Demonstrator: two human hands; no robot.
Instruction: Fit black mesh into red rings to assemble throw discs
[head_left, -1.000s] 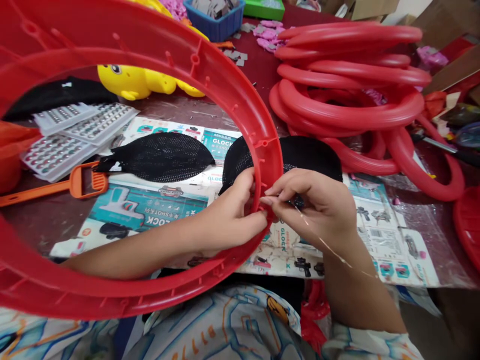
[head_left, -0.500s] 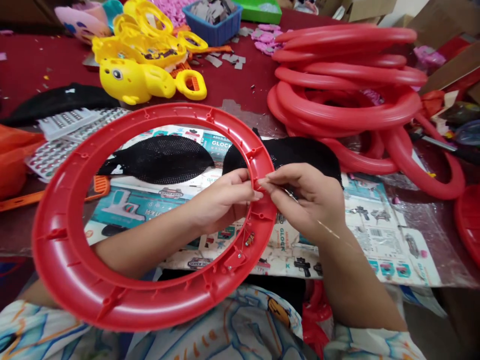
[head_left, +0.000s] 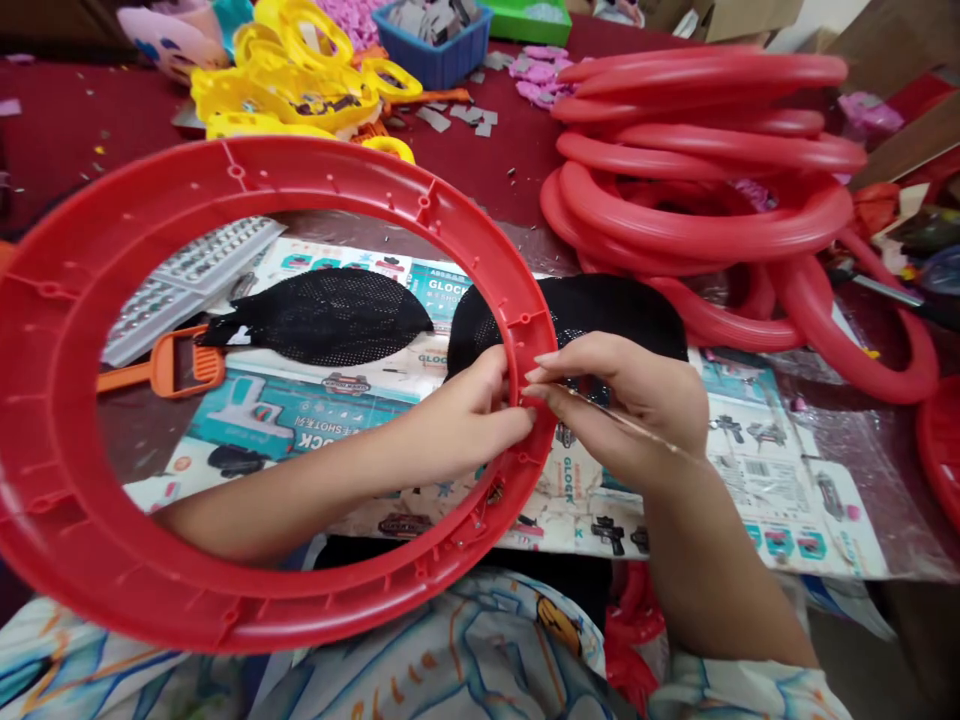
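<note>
A large red plastic ring (head_left: 330, 600) with ribs and screw posts inside is held tilted above the work surface. My left hand (head_left: 484, 405) reaches through its opening and is closed on the right side of the rim. Just right of that rim, my right hand (head_left: 637, 410) pinches a thin gold-coloured, wire-like strand (head_left: 634, 426), its fingertips close to the ring's inner channel. Lower in the channel sit small metallic parts (head_left: 491, 495), too small to make out. Behind the ring lie two black mesh pieces, one on the left (head_left: 330, 315) and one on the right (head_left: 615, 310).
Printed cardboard (head_left: 757, 470) covers the surface under my hands. Stacked red rings (head_left: 705, 220) stand at back right. Yellow toy parts (head_left: 285, 90), a blue bin (head_left: 435, 45) and a green tray (head_left: 532, 22) are at the back. Trays of small metal pieces (head_left: 195, 270) and an orange part (head_left: 161, 365) lie left.
The ring has shifted left and its far side has risen, now covering part of the yellow toys. The strand in my right hand shows more clearly. My hands stay at the right rim.
</note>
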